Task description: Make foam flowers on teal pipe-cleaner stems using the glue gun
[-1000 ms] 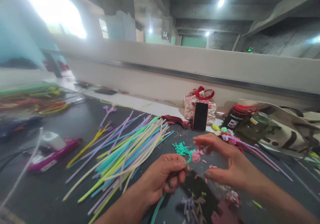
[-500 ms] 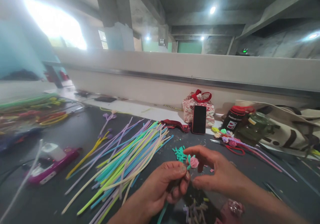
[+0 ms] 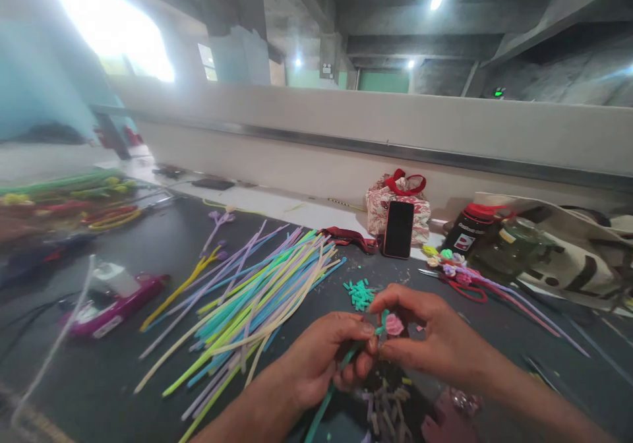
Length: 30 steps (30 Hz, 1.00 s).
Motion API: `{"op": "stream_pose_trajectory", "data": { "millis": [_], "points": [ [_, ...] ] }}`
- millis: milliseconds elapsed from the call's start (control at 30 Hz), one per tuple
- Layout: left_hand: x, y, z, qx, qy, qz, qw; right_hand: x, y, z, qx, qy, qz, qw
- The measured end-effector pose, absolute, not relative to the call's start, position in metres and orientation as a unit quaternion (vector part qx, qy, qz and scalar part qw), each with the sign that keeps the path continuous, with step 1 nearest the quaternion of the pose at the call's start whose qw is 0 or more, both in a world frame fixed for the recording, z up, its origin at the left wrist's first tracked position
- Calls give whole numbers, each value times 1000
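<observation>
A small pink pipe-cleaner flower point(image 3: 394, 325) with green leaves sits on a green stem point(image 3: 321, 410) that runs down toward the near edge. My left hand point(image 3: 332, 351) pinches this stem just below the bloom, thumb on top and fingers curled under. Around the flower curves my right hand point(image 3: 428, 331), its index finger at the green leaf and its thumb below; the exact contact is partly hidden. Just beyond my fingers lies a pile of short green pieces point(image 3: 359, 294). Short pale pieces point(image 3: 386, 413) lie below my hands.
Long coloured pipe cleaners point(image 3: 262, 298) spread across the left. A purple power strip point(image 3: 119, 308) lies farther left. A phone point(image 3: 398, 229) leans against a patterned bag point(image 3: 374, 209). Finished flowers point(image 3: 462, 273), scissors point(image 3: 429, 272), a black bottle point(image 3: 467, 232) and a canvas bag point(image 3: 578, 252) are right.
My right hand's fingers have closed in around the flower and its leaf. My left hand keeps its pinch on the stem, more of which now shows. The camera view has shifted slightly.
</observation>
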<state>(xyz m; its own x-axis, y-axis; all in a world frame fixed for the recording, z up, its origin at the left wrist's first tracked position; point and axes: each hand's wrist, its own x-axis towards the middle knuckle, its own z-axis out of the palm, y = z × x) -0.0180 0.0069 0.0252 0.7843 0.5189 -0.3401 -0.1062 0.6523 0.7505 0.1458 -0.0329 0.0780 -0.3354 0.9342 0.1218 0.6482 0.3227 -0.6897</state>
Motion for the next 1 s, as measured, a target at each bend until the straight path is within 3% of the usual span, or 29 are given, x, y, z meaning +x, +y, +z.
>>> {"op": "stream_pose_trajectory", "data": {
  "millis": [500, 633, 767, 1000],
  "points": [
    [-18, 7, 20, 376, 279, 175, 866, 148, -34, 77, -508, -782, 242, 268],
    [-19, 6, 23, 368, 268, 202, 867, 152, -35, 75, -514, -755, 299, 277],
    [-19, 6, 26, 305, 274, 260, 874, 161, -31, 66, -532, -682, 362, 347],
    [-15, 9, 24, 245, 283, 350, 859, 150, -35, 49, -568, -619, 419, 344]
  ]
}}
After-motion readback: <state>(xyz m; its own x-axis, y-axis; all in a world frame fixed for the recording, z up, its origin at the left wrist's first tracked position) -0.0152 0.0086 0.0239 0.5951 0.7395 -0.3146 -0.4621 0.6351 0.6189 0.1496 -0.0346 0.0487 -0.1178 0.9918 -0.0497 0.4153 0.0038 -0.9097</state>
